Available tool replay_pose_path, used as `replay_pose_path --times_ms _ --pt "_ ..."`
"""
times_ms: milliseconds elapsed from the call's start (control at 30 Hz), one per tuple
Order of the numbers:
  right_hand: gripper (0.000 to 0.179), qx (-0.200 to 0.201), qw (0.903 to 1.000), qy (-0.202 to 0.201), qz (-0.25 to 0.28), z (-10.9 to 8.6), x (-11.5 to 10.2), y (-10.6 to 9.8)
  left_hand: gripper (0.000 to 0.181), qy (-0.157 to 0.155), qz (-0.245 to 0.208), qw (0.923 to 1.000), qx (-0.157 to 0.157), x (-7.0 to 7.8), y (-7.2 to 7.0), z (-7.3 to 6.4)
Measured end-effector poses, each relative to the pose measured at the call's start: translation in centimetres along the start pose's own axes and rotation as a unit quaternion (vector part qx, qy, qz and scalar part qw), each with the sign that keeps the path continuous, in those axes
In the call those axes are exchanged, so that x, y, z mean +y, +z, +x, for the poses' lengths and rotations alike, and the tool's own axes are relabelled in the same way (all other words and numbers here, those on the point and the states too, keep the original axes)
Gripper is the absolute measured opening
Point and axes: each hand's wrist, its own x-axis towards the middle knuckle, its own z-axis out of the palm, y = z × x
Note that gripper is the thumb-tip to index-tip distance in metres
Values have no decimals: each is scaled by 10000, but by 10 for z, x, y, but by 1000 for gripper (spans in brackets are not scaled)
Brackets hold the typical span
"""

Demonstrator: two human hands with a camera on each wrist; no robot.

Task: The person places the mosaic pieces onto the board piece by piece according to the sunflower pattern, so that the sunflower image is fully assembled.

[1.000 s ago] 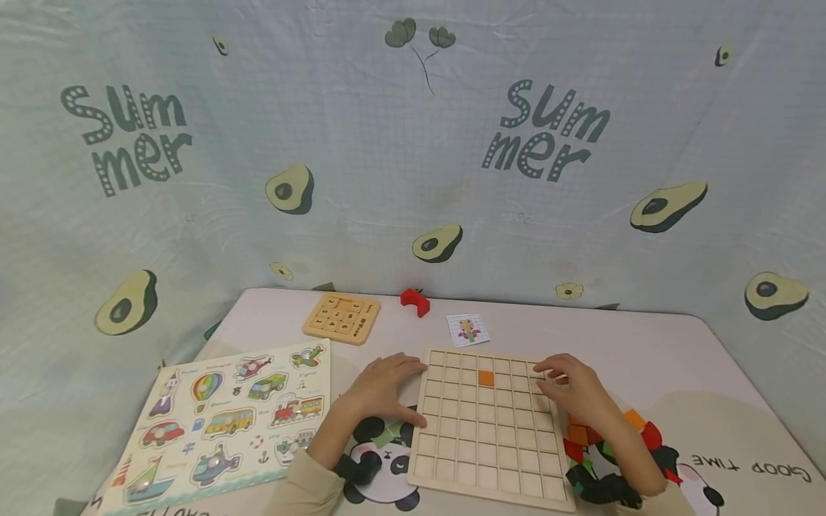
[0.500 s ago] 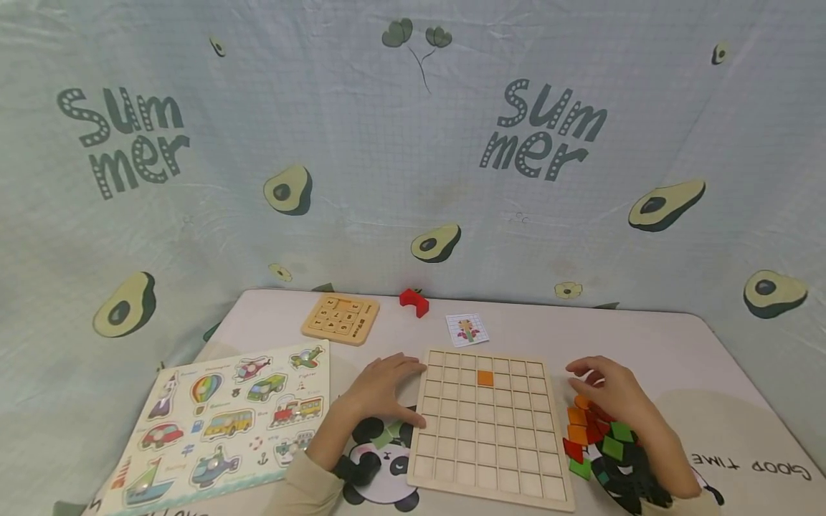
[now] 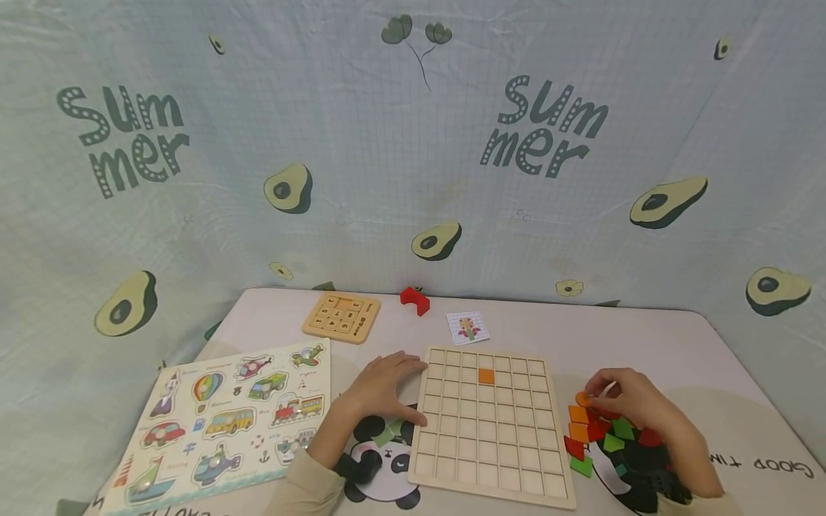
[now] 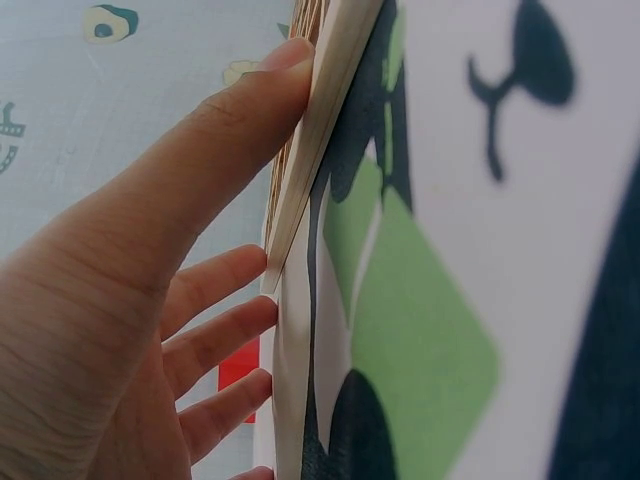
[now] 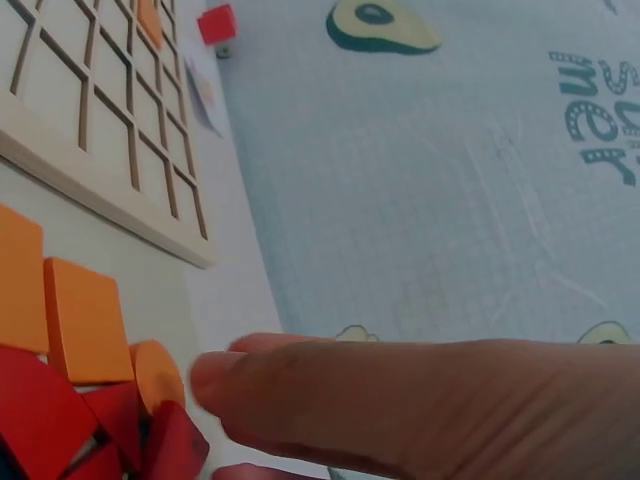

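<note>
My left hand (image 3: 381,387) rests at the left edge of a wooden grid board (image 3: 488,493); in the left wrist view its thumb (image 4: 235,115) and fingertips touch the board's side. One orange square tile (image 3: 486,376) sits in an upper cell of the grid. To the right of the board, my right hand (image 3: 635,401) is over a heap of coloured pieces. Its fingertips are at a round orange piece (image 3: 584,399), very near or touching it; in the right wrist view the fingers (image 5: 300,395) lie just beside that piece. The thumb's contact is hidden.
Orange squares (image 3: 578,423), red pieces (image 3: 573,447), green tiles (image 3: 614,441) and black pieces lie right of the board. Beyond the board are a pattern card (image 3: 468,328), a red arch block (image 3: 415,301) and a number puzzle (image 3: 342,317). A vehicle picture board (image 3: 222,430) lies left.
My right hand has moved from the board's upper right corner rightward and down to the heap of pieces. My left hand stays at the board's left edge.
</note>
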Motion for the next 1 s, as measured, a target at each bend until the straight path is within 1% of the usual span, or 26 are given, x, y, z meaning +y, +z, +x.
replay_pose_path --times_ms 167,267,400,467,567,700,1000 --pt "13 -589 9974 -219 352 -3 6 -4 85 -12 1 10000 -3 0 0 0" --pt "12 -785 9952 -435 385 -3 10 -4 84 -21 -11 10000 -1 -1 1 0" --pt "11 -1004 9901 -895 407 -2 12 -2 84 -23 -14 10000 -7 -1 2 0" --pt "11 -1071 9876 -1061 430 -1 12 -1 84 -23 -2 10000 -12 -1 2 1" --pt "13 -1032 9878 -1098 401 -1 12 0 85 -30 7 10000 -32 -1 2 1" --pt "15 -912 9901 -1024 292 -1 13 0 85 -38 -4 10000 -40 0 1 2" --pt "15 -828 9913 -988 262 1 13 2 84 -61 21 10000 -55 -1 2 2"
